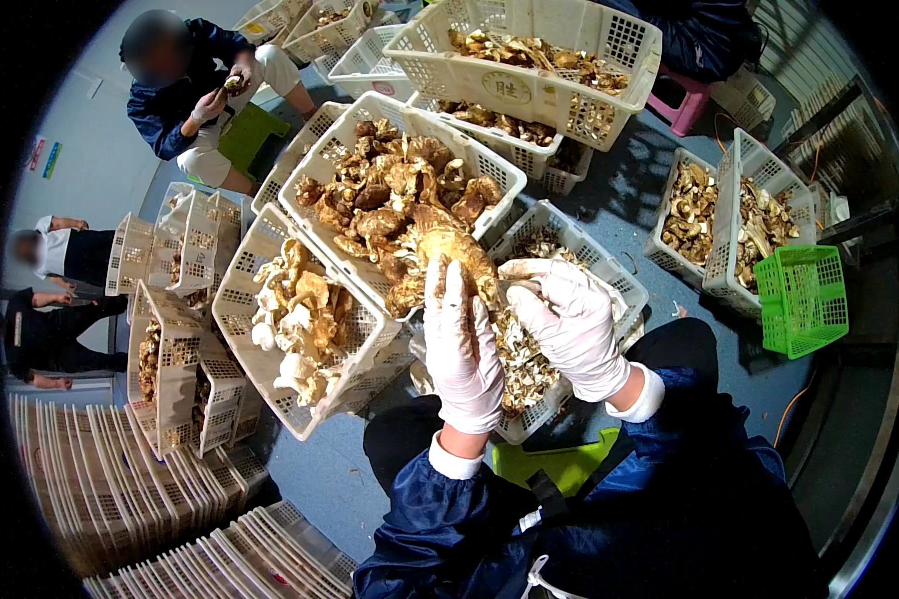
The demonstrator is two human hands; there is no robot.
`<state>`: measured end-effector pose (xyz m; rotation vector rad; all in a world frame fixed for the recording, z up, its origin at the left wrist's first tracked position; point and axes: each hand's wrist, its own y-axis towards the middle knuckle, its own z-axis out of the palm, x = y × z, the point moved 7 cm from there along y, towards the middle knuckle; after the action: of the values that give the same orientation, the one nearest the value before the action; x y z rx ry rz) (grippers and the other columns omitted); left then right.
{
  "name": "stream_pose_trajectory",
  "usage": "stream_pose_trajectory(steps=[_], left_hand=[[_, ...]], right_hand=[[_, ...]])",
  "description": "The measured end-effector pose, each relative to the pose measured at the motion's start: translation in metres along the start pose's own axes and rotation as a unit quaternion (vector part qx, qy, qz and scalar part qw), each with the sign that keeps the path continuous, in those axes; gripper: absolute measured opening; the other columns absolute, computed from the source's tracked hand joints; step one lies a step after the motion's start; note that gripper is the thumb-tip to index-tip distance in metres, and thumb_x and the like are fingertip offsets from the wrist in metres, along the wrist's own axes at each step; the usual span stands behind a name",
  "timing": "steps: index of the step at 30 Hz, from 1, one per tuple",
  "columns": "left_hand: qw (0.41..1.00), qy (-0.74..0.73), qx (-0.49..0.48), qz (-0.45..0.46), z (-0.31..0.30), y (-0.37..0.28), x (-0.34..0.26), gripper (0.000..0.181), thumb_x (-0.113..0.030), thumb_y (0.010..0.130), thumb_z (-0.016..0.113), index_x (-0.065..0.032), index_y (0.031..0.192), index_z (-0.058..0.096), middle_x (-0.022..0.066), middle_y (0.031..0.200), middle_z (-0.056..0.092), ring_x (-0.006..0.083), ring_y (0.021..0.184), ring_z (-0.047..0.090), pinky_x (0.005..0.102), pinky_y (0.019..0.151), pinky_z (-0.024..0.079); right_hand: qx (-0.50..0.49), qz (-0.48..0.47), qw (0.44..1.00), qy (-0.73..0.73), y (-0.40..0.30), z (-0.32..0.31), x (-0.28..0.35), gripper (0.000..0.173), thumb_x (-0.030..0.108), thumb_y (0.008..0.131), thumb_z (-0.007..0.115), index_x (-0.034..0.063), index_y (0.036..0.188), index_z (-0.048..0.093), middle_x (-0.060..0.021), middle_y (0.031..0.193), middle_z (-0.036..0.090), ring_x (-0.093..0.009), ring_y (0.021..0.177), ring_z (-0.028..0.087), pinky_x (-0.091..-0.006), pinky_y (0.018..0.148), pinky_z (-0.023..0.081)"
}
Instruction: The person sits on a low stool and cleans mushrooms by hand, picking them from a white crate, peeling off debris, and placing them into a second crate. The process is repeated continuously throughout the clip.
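Note:
In a white glove, my left hand (461,344) holds a large brown mushroom (453,243) from below, over the near edge of a white plastic crate (330,258) heaped with brown mushrooms. My right hand (569,322), also gloved, is to the right of it with the fingers bent together at the mushroom's right side; whether a small tool or piece is between them I cannot tell. Beneath both hands a crate (633,288) contains pale trimmings (524,367). To the left, another crate (228,322) holds paler, cleaned-looking mushrooms (300,322).
A large crate of mushrooms (434,56) stands beyond on other crates. A co-worker (168,105) sits at upper left, holding a mushroom. Crates and a green basket (801,299) are at right. Stacked empty crates (120,472) stand at lower left, and a green stool (554,457) is beneath me.

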<state>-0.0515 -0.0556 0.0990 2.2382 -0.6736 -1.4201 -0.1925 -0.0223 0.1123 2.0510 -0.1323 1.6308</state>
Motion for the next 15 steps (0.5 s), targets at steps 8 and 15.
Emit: stream_pose_trajectory(steps=[8, 15], left_hand=[[0.946, -0.254, -0.003, -0.201, 0.003, -0.008, 0.027, 0.041, -0.005, 0.100, 0.053, 0.0023, 0.139, 0.048, 0.0162, 0.142, 0.051, 0.0235, 0.127, 0.052, 0.0336, 0.107, 0.041], [0.716, -0.558, -0.073, -0.414, 0.007, -0.022, 0.051, 0.028, -0.010, 0.097, 0.060, -0.0067, 0.125, 0.056, 0.0027, 0.105, 0.069, 0.0083, 0.085, 0.067, 0.0200, 0.067, 0.056]], right_hand=[[-0.004, 0.001, 1.000, -0.010, 0.002, -0.002, 0.002, 0.014, -0.002, 0.086, 0.066, -0.0028, 0.100, 0.072, -0.0122, 0.099, 0.071, -0.019, 0.090, 0.067, -0.0278, 0.083, 0.053], [-0.008, 0.122, 0.989, 0.085, 0.012, -0.011, -0.038, 0.016, -0.001, 0.090, 0.062, -0.0027, 0.104, 0.071, -0.0064, 0.098, 0.071, -0.010, 0.085, 0.064, -0.0235, 0.077, 0.051]])
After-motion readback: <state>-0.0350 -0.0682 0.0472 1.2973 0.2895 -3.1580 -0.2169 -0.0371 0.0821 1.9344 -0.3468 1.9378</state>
